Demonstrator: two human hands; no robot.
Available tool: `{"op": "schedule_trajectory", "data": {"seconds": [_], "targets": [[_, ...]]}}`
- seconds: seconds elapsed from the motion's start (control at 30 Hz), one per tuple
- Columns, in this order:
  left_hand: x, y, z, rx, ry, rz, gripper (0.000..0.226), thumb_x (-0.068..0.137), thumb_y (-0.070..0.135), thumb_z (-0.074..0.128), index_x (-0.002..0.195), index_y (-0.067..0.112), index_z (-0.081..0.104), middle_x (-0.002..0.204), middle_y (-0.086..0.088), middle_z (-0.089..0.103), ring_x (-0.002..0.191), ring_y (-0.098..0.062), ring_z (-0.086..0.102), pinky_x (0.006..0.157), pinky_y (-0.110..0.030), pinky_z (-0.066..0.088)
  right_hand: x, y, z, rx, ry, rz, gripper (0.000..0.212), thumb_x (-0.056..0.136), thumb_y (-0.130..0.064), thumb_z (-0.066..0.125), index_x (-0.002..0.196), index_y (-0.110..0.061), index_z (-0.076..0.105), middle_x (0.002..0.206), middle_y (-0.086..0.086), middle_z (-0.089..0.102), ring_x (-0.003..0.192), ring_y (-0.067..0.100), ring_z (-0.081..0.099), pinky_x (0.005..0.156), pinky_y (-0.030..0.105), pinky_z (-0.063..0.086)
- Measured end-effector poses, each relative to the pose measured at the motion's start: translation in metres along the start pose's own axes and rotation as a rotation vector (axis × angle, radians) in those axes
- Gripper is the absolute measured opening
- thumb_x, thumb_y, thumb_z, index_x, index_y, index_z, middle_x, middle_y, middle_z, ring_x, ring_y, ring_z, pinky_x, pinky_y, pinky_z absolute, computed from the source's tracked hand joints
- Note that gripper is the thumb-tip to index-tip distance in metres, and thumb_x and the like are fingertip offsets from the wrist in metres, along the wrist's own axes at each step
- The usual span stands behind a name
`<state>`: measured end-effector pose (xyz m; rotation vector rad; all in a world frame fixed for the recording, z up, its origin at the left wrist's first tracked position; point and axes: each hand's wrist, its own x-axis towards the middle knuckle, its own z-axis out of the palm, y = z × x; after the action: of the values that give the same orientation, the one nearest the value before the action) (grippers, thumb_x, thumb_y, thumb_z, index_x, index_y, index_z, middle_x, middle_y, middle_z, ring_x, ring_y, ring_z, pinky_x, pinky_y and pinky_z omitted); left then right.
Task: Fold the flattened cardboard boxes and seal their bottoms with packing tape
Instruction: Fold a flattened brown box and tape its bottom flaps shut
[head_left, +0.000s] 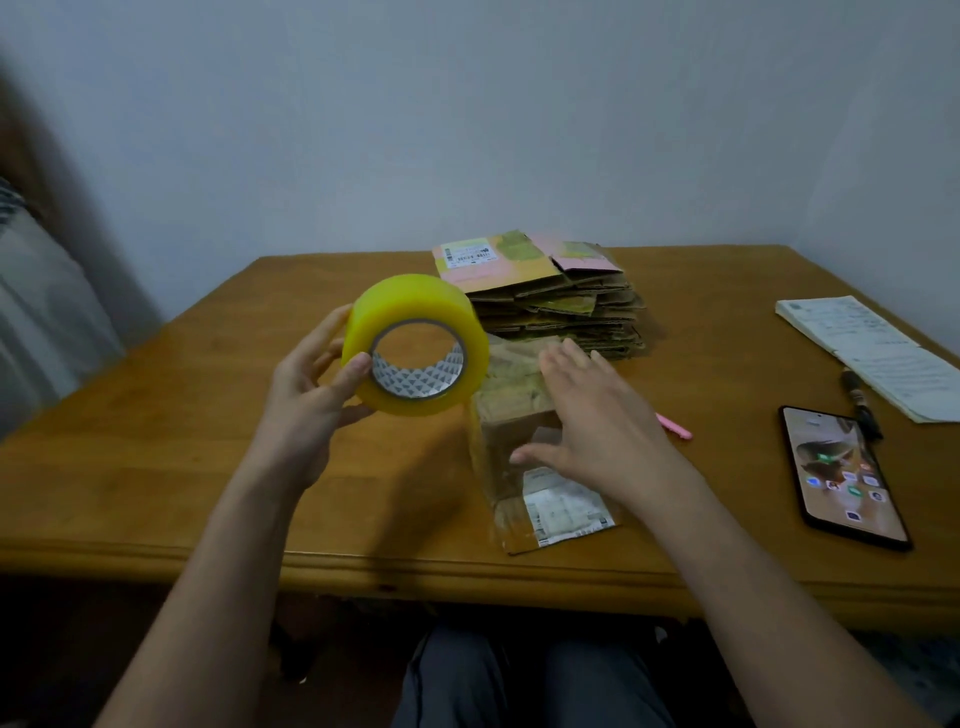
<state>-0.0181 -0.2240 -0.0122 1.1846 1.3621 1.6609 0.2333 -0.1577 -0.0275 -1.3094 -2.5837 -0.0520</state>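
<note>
Seated at a wooden counter (156, 441), the left hand (306, 400) grips a yellow tape roll (415, 317) raised beside a folded cardboard box (519, 395), steadied under the flat, open-fingered right hand (597, 421); sealing seems next, needing the tape's loose end found.

Home room: wooden worktop (182, 441) against plain wall (467, 104); phone (844, 475), papers (878, 353), bedding (47, 312) at left.
</note>
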Motion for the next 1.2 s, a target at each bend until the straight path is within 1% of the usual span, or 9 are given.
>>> {"op": "schedule_trajectory", "data": {"seconds": [0.1,0.23,0.4,0.5,0.63,0.77,0.9,1.03,1.2], "targets": [[-0.002,-0.001,0.002,0.007,0.0,0.004,0.06,0.075,0.032,0.065,0.132,0.04,0.05,0.138,-0.006,0.056,0.123,-0.027,0.057,0.08,-0.041,0.057,0.002,-0.007,0.008,0.008,0.015,0.01,0.114,0.076,-0.074,0.055,0.156,-0.013,0.002,0.164,0.002,0.004,0.15,0.014,0.001,0.122,0.033,0.0],[-0.001,0.006,0.006,0.004,-0.012,0.037,0.052,0.077,0.025,0.065,0.125,0.04,0.054,0.122,0.003,0.06,0.107,-0.017,0.063,0.062,-0.022,0.056,0.002,0.0,0.006,-0.008,0.03,0.01,0.106,0.078,-0.071,0.057,0.156,-0.018,0.009,0.163,-0.003,0.013,0.149,0.009,0.01,0.122,0.035,0.001],[-0.005,0.008,0.003,-0.004,-0.018,0.051,0.05,0.074,0.024,0.066,0.119,0.043,0.058,0.121,-0.002,0.059,0.106,-0.019,0.063,0.062,-0.022,0.056,-0.002,0.005,0.003,-0.003,0.031,-0.006,0.098,0.082,-0.065,0.058,0.156,-0.02,0.011,0.162,-0.006,0.015,0.148,0.005,0.01,0.123,0.034,0.002],[-0.006,0.01,0.0,0.016,-0.005,0.057,0.05,0.074,0.023,0.066,0.12,0.041,0.058,0.116,0.0,0.059,0.101,-0.014,0.065,0.061,-0.023,0.056,-0.002,0.006,0.001,-0.004,0.027,-0.009,0.095,0.083,-0.064,0.057,0.155,-0.021,0.013,0.161,-0.006,0.016,0.148,0.005,0.011,0.122,0.034,0.002],[-0.01,0.001,-0.009,0.082,0.041,0.062,0.047,0.088,0.002,0.063,0.123,0.033,0.058,0.115,0.001,0.058,0.083,-0.001,0.068,0.061,-0.023,0.059,-0.004,0.018,-0.002,0.009,0.022,0.042,0.09,0.084,-0.065,0.054,0.154,-0.023,0.017,0.161,-0.008,0.016,0.147,0.005,0.013,0.121,0.032,0.003],[-0.013,-0.013,-0.011,0.041,0.084,-0.007,0.047,0.091,0.004,0.061,0.127,0.034,0.056,0.12,0.001,0.056,0.1,-0.011,0.062,0.059,-0.021,0.055,-0.002,0.016,-0.001,0.018,0.008,0.021,0.089,0.084,-0.062,0.056,0.154,-0.022,0.019,0.161,-0.007,0.017,0.147,0.006,0.014,0.12,0.031,0.003],[-0.013,-0.02,-0.014,0.012,0.087,-0.051,0.047,0.091,0.004,0.06,0.127,0.034,0.054,0.116,0.006,0.057,0.097,-0.011,0.061,0.058,-0.02,0.055,0.001,0.013,0.0,-0.014,-0.003,0.041,0.088,0.085,-0.065,0.053,0.154,-0.022,0.019,0.161,-0.007,0.016,0.148,0.006,0.013,0.12,0.032,0.001],[-0.019,-0.033,-0.022,0.018,0.086,-0.122,0.047,0.092,0.004,0.06,0.128,0.033,0.052,0.116,0.007,0.056,0.098,-0.011,0.06,0.063,-0.029,0.056,0.004,0.007,0.001,-0.031,-0.017,0.045,0.084,0.088,-0.064,0.05,0.154,-0.022,0.02,0.162,-0.006,0.016,0.148,0.007,0.011,0.12,0.034,-0.001],[-0.022,-0.045,-0.023,0.046,0.05,-0.238,0.046,0.092,0.002,0.061,0.125,0.034,0.055,0.126,-0.003,0.054,0.109,-0.022,0.059,0.079,-0.044,0.054,0.007,0.001,-0.006,-0.073,-0.066,0.061,0.085,0.088,-0.067,0.047,0.154,-0.02,0.021,0.162,-0.003,0.017,0.149,0.01,0.012,0.122,0.041,-0.001]]}}
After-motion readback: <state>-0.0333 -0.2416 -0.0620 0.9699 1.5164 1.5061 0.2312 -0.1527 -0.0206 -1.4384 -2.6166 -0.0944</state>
